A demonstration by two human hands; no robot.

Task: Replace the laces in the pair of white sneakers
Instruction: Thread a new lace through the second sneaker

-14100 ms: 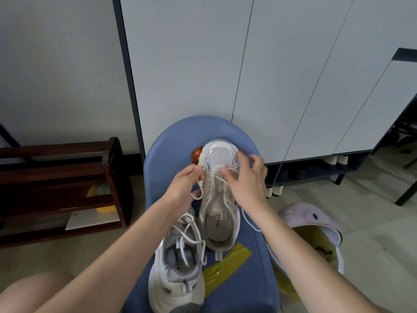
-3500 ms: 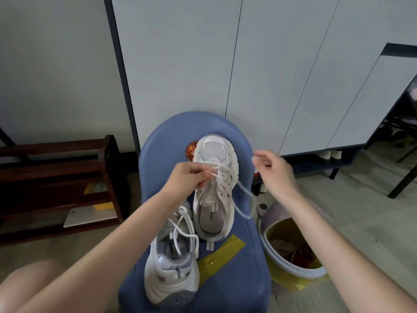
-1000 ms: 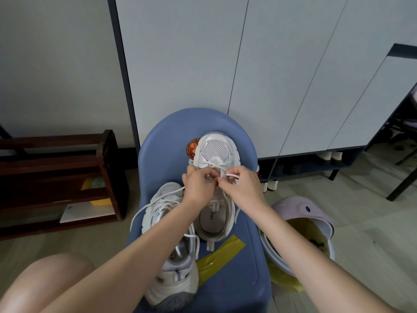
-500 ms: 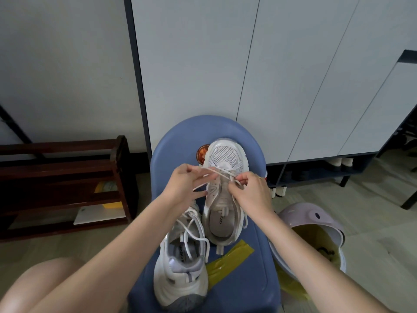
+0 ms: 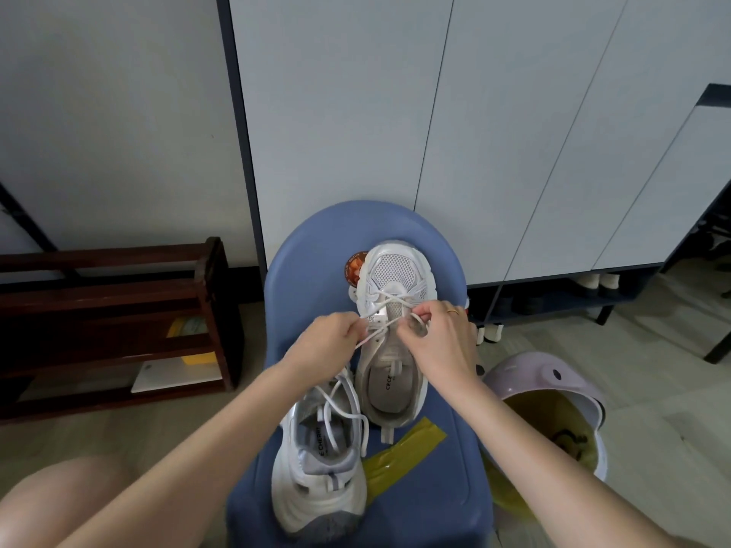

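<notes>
White mesh sneaker (image 5: pixel 393 310) lies lengthwise, toe toward the blue plastic stool (image 5: pixel 435 468) far edge; left hand (image 5: pixel 328 342) and right hand (image 5: pixel 439 338) each pinch its white lace (image 5: pixel 379 324).

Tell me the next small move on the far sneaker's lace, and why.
Probably draw both ends snug, then thread the next eyelet. The left hand and right hand each pinch the thin white lace, which crosses only near the toe of the far white mesh sneaker; eyelets below look empty.
</notes>
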